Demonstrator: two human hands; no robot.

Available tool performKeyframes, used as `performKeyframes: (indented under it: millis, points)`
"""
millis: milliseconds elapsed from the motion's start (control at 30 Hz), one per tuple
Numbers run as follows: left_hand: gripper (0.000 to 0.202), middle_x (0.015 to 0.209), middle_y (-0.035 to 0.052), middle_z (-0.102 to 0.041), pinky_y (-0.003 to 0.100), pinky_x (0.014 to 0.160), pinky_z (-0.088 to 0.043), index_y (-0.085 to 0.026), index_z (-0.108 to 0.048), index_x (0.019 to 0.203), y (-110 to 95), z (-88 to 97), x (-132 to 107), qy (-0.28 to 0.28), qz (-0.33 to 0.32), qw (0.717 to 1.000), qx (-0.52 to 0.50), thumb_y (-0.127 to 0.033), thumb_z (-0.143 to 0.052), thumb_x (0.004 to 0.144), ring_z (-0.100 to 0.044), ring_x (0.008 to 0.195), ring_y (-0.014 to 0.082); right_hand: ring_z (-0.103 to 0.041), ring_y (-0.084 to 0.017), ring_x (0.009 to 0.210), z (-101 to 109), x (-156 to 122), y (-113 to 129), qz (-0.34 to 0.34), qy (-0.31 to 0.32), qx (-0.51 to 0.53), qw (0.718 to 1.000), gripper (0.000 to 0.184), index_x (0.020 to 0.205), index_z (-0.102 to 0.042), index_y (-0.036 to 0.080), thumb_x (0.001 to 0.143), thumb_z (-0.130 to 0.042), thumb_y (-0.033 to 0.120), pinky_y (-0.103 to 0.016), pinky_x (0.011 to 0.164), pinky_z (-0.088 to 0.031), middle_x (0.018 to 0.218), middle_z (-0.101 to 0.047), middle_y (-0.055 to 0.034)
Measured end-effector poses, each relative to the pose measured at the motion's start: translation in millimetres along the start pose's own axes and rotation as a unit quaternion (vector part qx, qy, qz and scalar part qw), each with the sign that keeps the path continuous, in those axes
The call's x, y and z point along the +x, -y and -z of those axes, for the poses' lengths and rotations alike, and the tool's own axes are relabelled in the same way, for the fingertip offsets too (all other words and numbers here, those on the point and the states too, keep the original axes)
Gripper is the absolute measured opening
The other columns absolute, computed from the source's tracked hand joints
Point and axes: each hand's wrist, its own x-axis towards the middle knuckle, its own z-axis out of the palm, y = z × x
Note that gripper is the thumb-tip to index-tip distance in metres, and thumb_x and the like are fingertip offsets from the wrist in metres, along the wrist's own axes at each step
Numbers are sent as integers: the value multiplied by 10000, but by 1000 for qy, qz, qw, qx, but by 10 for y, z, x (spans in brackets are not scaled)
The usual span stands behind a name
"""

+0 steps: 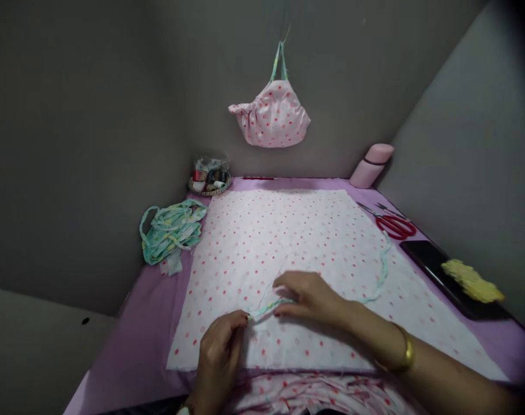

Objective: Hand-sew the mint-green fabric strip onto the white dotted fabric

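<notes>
A narrow mint-green fabric strip point(384, 265) with yellow touches curves over a white cloth with red dots point(266, 230). My left hand point(221, 346) pinches the strip's near end between thumb and index finger. Above the strip hovers my right hand point(312, 297), its thumb and index finger apart, with the strip passing between and under them. Whether its other fingers touch the strip is hidden. From near the pinched end a thin thread point(268, 286) runs up across the dotted cloth. No needle can be made out.
Left lie bunched green strips point(173, 230) and a basket of thread spools point(210, 180). Red-handled scissors point(396, 227), a dark phone point(433, 271) with yellow material point(472, 280) and a pink bottle point(371, 166) stand right. A dotted gathered piece point(276, 118) hangs at the back wall.
</notes>
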Motion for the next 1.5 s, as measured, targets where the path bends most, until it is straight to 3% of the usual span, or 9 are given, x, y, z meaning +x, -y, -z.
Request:
performKeyframes:
  millis: [67,167,367,433,533,633,767,900,1500]
  points:
    - [155,857,19,-722,238,713,-558,-221,-605,918,-8,1,-7,6,15,1000,-5,-114,-514,853,-689,786,142,-544,-155,706,-131,-150,63,48,39,-46,997,214,866,-597,175,899,-500,362,-247,616,-351,788,-619,-42]
    - [107,831,12,-729,246,690,-568,-229,-614,901,-29,6,-28,17,53,998,-19,-162,-542,861,-698,755,148,-533,-153,679,-232,-254,10,54,25,-81,995,296,786,-585,167,959,-367,269,-253,604,-346,727,-602,-45]
    - [72,809,9,-734,237,666,-574,-225,-626,884,-56,33,-53,20,85,996,-19,-199,-565,857,-705,729,150,-558,-136,705,-92,-192,-62,1,44,16,999,187,806,-587,176,916,-449,237,-232,648,-387,757,-616,-30]
    - [82,808,14,-733,240,666,-574,-220,-631,884,-58,40,-45,26,83,996,-12,-195,-557,858,-705,729,152,-561,-148,726,-36,-171,11,-35,38,28,998,100,887,-577,177,875,-505,246,-239,650,-396,806,-621,-40]
    - [90,811,16,-731,241,675,-574,-217,-630,890,-60,38,-38,27,80,996,-9,-186,-552,856,-704,734,151,-557,-160,730,-41,-173,219,-70,-29,45,996,156,932,-544,164,902,-416,248,-255,651,-408,823,-613,-68]
    - [101,822,13,-728,237,684,-573,-220,-626,912,-70,36,-42,28,78,996,-18,-177,-555,854,-702,744,146,-553,-141,662,-197,-210,474,-76,-51,97,991,265,827,-548,178,943,-316,233,-234,613,-404,727,-600,-41]
    - [89,811,17,-723,237,670,-574,-214,-622,906,-85,39,-50,23,73,997,-28,-179,-560,852,-698,725,146,-582,-136,648,-497,-253,670,-94,-28,112,989,268,828,-593,196,949,-362,256,-224,598,-405,713,-630,-14]
    - [90,802,17,-719,246,666,-573,-211,-620,899,-79,33,-50,16,68,997,-27,-170,-556,851,-695,719,150,-623,-155,726,-617,-260,662,-94,-20,105,990,273,852,-617,201,942,-362,235,-236,655,-433,785,-668,-30]
    - [113,804,23,-715,240,660,-572,-209,-612,886,-70,39,-44,12,45,999,-26,-132,-541,844,-690,722,145,-635,-157,730,-596,-274,647,-94,-18,106,990,268,830,-605,196,939,-362,217,-230,655,-432,792,-679,-32]
